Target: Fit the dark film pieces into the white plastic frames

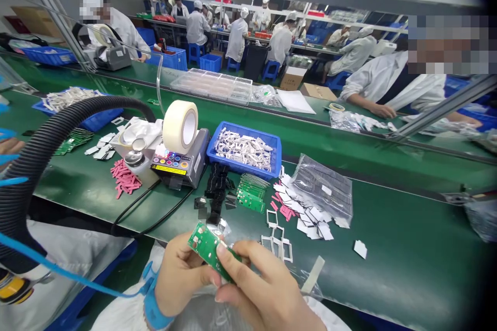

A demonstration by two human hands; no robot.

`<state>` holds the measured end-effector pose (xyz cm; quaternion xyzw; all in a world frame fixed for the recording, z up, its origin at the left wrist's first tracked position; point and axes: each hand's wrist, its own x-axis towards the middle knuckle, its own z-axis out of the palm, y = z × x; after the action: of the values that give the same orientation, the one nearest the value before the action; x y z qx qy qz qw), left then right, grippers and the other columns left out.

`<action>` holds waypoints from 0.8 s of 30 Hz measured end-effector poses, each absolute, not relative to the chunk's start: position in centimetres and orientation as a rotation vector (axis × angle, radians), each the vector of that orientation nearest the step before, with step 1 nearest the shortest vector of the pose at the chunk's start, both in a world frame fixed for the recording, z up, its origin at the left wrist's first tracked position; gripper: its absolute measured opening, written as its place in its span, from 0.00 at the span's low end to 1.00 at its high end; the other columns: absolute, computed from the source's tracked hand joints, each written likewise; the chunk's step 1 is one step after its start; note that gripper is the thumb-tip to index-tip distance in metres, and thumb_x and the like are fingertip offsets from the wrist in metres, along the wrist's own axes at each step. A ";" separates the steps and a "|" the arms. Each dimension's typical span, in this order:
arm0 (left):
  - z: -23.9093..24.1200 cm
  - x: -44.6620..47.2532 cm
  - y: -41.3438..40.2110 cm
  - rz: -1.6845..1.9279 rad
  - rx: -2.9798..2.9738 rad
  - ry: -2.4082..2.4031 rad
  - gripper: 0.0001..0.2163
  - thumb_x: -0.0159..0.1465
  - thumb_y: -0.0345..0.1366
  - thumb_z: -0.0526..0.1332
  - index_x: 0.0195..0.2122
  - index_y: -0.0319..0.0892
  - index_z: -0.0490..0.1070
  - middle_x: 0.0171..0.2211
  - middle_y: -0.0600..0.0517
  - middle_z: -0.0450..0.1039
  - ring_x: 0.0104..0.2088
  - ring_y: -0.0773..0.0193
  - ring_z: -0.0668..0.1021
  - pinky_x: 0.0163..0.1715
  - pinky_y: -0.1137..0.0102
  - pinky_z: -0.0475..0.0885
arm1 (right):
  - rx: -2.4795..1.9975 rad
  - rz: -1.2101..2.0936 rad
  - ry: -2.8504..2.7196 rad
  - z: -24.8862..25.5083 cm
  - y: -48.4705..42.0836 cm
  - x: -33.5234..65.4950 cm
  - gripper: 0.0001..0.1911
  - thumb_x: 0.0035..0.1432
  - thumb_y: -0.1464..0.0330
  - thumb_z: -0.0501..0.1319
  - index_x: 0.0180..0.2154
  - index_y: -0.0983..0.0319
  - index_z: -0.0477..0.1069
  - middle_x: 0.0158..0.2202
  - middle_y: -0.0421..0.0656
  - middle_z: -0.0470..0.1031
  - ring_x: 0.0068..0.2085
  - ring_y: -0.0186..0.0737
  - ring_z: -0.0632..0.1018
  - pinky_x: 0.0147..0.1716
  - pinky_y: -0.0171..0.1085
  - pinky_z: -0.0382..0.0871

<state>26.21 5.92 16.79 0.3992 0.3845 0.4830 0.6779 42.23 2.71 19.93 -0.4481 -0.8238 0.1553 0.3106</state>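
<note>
A green circuit board (207, 244) is held between both my hands, tilted, just in front of the table edge. My left hand (182, 269), with a blue wrist strap on its wrist, grips the board's left part between thumb and fingers. On the board's right part, my right hand (256, 282) closes with its index finger lying on the top face; it hides that end. Beyond my hands are white plastic frames (272, 219), a row of green circuit boards (251, 199) and dark strips (216, 191).
A blue bin (244, 168) of white frames stands behind the boards, beside a tape dispenser (180, 160). White pads (310, 220), pink strips (125, 178) and a bagged black stack (322, 186) lie around. A black hose (77, 114) arches at left. Co-workers sit across.
</note>
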 end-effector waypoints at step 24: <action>10.1 22.1 7.2 1.221 0.159 1.295 0.19 0.39 0.43 0.72 0.31 0.42 0.76 0.25 0.51 0.76 0.30 0.61 0.75 0.29 0.70 0.73 | -2.480 0.006 -1.629 11.4 31.3 64.4 0.12 0.61 0.65 0.57 0.44 0.64 0.67 0.43 0.45 0.70 0.40 0.39 0.74 0.39 0.42 0.71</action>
<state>22.15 7.18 10.12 0.0693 0.5648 0.5323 0.6268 64.43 31.29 11.38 -0.8327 -0.5469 0.0021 0.0869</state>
